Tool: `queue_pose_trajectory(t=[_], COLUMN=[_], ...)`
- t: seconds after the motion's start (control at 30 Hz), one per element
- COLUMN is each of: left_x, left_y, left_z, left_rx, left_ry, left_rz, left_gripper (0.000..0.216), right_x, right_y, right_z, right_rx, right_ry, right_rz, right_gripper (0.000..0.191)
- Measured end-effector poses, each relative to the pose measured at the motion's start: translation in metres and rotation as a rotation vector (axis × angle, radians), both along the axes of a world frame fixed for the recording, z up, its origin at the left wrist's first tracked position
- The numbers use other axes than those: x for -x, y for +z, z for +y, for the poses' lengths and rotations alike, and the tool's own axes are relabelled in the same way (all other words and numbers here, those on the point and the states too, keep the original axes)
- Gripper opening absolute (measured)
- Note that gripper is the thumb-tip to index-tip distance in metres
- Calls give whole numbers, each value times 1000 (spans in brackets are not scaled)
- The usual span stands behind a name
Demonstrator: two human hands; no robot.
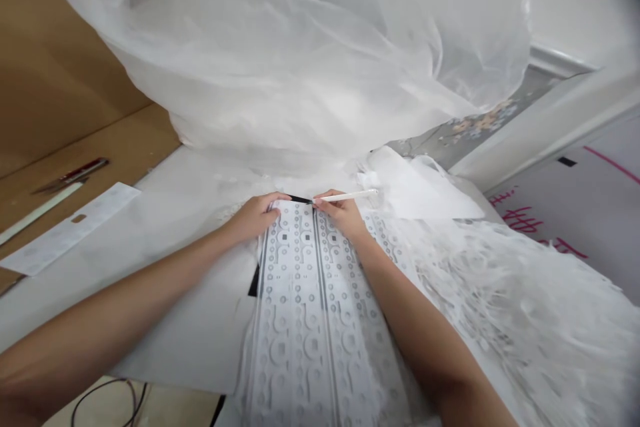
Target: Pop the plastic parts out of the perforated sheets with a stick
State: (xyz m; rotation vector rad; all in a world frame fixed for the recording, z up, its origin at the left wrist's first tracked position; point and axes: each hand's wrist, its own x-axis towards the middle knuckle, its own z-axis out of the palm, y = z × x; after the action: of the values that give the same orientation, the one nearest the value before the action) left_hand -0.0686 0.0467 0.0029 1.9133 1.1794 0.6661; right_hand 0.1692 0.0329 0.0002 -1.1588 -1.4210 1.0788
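A long white translucent sheet [286, 290] printed with rows of grey circles, curves and small squares runs away from me. My left hand [255, 215] curls over its far left corner, thumb and forefinger close together. A thin black strip [300, 199] reaches from my left forefinger tip across the far edge towards my right hand. My right hand [345, 215] is closed on a slim white stick-like tool [357, 195], whose handle points right. Its tip meets the strip between my hands; its exact kind is unclear.
White plastic film [320, 67] bulges beyond the sheet. Shredded white strips [525, 307] pile up on the right, near crumpled white paper [425, 183]. Left, a cutter knife [77, 173] lies on brown cardboard [120, 147] beside a white card [70, 230]. A cable [107, 383] hangs below.
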Motion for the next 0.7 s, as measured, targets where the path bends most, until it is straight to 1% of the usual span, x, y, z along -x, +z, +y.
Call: queue_pose_trajectory(t=[0.2, 0.7], left_x=[1, 3], left_y=[1, -5], left_z=[0, 4], left_rx=[1, -10], left_ry=[-11, -37], left_rz=[22, -13], left_gripper=[42, 40], right_x=[-3, -1], right_y=[0, -2], right_z=[-1, -2], right_rx=[-24, -71], right_ry=[40, 37], right_rz=[-110, -186], right_gripper=[32, 28])
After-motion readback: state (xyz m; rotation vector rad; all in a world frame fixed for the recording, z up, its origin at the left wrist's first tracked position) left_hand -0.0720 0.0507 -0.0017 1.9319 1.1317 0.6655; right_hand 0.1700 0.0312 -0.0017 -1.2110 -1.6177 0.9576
